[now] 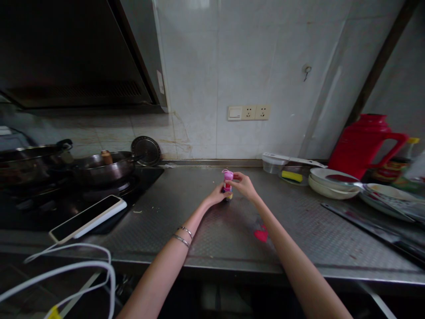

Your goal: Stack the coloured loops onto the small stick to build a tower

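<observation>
A small pink bottle-like thing (227, 180) stands upright on the steel counter (206, 230), out at arm's length. My left hand (219, 195) grips its lower part from the left. My right hand (241, 182) pinches its top from the right, fingers closed on it. A small pink piece (261, 235) lies on the counter beside my right forearm. Two thin bracelets (183, 235) circle my left wrist.
At left are a stove with a dark pan (102, 167), a wok (29, 160) and a lid. A phone (89, 218) lies on the stove edge, white cables (76, 266) below. At right: a clear box with a sponge (292, 176), stacked plates (332, 181), a red thermos jug (361, 144), a long knife (372, 228).
</observation>
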A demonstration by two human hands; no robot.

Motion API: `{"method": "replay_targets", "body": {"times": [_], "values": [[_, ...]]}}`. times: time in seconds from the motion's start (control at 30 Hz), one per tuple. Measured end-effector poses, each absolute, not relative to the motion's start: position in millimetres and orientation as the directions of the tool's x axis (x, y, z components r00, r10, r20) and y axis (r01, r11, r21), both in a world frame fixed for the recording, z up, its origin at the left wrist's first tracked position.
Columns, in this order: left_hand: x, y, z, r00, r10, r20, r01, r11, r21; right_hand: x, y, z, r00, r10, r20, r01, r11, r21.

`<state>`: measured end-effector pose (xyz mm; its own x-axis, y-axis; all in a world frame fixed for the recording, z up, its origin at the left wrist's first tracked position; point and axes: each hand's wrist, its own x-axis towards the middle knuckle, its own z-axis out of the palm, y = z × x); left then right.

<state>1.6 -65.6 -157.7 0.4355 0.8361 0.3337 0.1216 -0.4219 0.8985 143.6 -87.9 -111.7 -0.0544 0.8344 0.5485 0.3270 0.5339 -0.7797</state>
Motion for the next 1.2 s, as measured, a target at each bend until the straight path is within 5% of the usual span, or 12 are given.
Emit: {"method": "replay_targets", "body": {"times": [0.23,0.5,0.97,1.2], "values": [[1.9,-62.6,-159.9,0.443,0.833,0.331,0.109,-0.416,0.903,137.2,-88.9,-99.4,0.039,0.791,0.611,0.455,0.530,-0.715],[1.7,-61.2,-158.6,0.417,0.846,0.333,0.143,-0.422,0.895,152.6,-80.7,-84.9,-0.223,0.821,0.525,0.416,0.568,-0.711],[-4.0,-64.9,-151.7,0.485,0.812,0.325,0.191,-0.461,0.866,168.4,-79.5,-50.7,-0.636,0.672,0.379,0.348,0.688,-0.637],[-4.2,-62.1,-151.9,0.519,0.791,0.323,0.186,-0.474,0.861,167.0,-81.4,-44.3,-0.627,0.694,0.354,0.443,0.692,-0.570]]}}
